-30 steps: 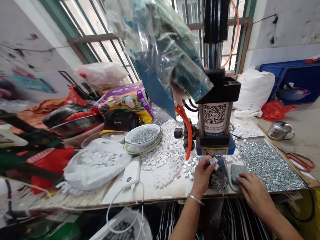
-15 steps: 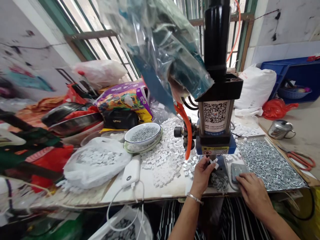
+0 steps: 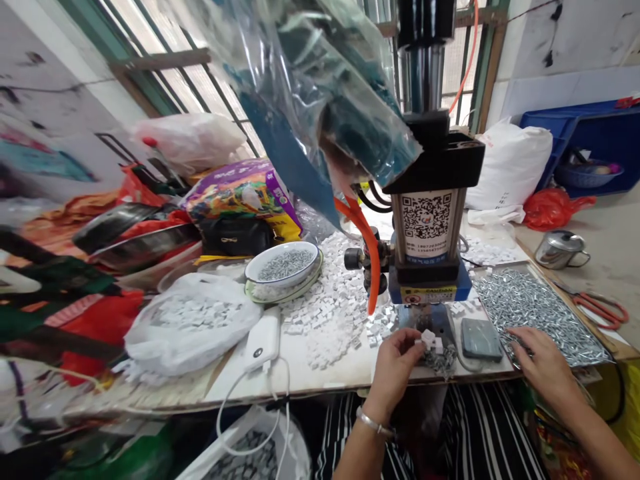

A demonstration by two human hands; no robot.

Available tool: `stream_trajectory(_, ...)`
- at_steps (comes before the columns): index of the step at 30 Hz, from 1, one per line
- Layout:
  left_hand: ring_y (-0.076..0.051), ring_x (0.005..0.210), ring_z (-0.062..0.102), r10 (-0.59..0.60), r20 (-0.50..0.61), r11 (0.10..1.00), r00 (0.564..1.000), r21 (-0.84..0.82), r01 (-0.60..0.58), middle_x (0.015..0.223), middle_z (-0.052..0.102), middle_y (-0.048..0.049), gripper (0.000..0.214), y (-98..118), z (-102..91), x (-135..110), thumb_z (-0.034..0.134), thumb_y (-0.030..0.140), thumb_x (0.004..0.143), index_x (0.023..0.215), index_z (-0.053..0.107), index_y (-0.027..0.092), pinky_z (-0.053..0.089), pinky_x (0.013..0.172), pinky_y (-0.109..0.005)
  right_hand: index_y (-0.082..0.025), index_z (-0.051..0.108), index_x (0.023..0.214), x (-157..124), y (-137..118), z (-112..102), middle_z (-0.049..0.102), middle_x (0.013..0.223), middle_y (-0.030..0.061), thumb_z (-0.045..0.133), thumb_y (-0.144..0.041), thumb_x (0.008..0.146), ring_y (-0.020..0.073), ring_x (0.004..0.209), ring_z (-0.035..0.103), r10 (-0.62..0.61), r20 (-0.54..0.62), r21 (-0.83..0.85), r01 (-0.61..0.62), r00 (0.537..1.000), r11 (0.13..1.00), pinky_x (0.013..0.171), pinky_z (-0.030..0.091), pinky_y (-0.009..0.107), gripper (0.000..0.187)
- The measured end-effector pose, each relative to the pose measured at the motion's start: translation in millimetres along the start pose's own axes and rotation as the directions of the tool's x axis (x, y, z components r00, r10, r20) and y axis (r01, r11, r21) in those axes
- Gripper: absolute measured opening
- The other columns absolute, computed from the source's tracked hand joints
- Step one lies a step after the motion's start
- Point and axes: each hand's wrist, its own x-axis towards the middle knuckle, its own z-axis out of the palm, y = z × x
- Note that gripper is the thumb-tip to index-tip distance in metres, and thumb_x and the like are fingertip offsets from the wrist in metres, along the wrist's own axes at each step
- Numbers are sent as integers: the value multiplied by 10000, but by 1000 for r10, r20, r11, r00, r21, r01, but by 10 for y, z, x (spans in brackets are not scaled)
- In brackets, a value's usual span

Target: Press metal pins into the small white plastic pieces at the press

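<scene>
My left hand point(image 3: 399, 360) pinches small white plastic clips point(image 3: 431, 341) between thumb and fingertips, just in front of the press point(image 3: 426, 227). A heap of loose metal pins point(image 3: 440, 363) lies right under those clips, on the press base. My right hand point(image 3: 545, 367) is over the left front edge of the tray point(image 3: 607, 353). Its thumb and fingers are apart, and the fingertips touch the metal pins point(image 3: 543, 313) in it. Between the press base and the tray lies a grey switch pad point(image 3: 481, 339), with no hand on it.
White clips point(image 3: 325, 320) are spread left of the press. Beyond them are a bowl of pins point(image 3: 285, 265), a power bank point(image 3: 263, 340) with a cable, and a plastic bag of clips point(image 3: 193, 320). Red-handled scissors point(image 3: 603, 310) and a metal mug point(image 3: 561, 250) stand right. An orange hose point(image 3: 371, 267) hangs by the press.
My right hand has left the grey pad and moved right to the pin tray. My left hand has drawn back from under the press with the clips. The press's top has risen, baring a shiny rod.
</scene>
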Motion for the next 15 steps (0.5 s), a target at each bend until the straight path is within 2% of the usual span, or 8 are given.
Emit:
stream_trajectory(2,-162,699,580,9,-107,999,994,-51,-15,715,666,-2,177,-23,40,55,765,292,710,831,712,174,446,684,-276,-198,683,1111,-4,83,50,710,1020,115,447,-344,956,277,961,631,6,8,-49,-5,1000,999,893,491,456,318)
stream_trajectory(4,-158,716,573,72,-190,996,979,-32,-80,723,654,7,165,-43,78,116,758,282,718,835,701,180,446,701,-271,-181,678,1122,-1,135,97,694,984,121,441,-345,948,282,935,612,21,13,-108,-20,1000,994,873,486,449,337)
stream_trajectory(7,-149,728,559,175,-185,984,967,60,-166,736,637,19,124,-67,107,174,741,246,737,835,687,191,438,719,-264,-169,682,1116,18,165,141,660,918,120,443,-344,941,284,886,584,44,28,-193,-37,999,981,841,475,437,345)
stream_trajectory(10,-146,730,557,216,-168,976,962,71,-206,753,625,25,127,-97,119,203,736,241,752,850,667,199,440,722,-261,-168,696,1080,48,163,152,630,862,111,459,-333,930,281,848,565,50,53,-228,-37,997,973,829,464,429,325)
stream_trajectory(13,-154,751,574,232,-218,972,948,20,-233,780,620,21,118,-125,152,254,720,249,770,844,639,204,454,725,-264,-175,703,1045,80,157,146,624,850,107,453,-320,932,279,843,561,70,66,-237,-53,995,970,828,455,421,310)
stream_trajectory(15,-164,772,586,265,-254,964,930,56,-259,792,620,14,87,-129,178,307,696,233,787,836,630,207,466,744,-277,-181,703,1014,101,153,139,633,863,107,450,-317,934,278,852,566,81,71,-238,-62,994,969,836,450,418,298)
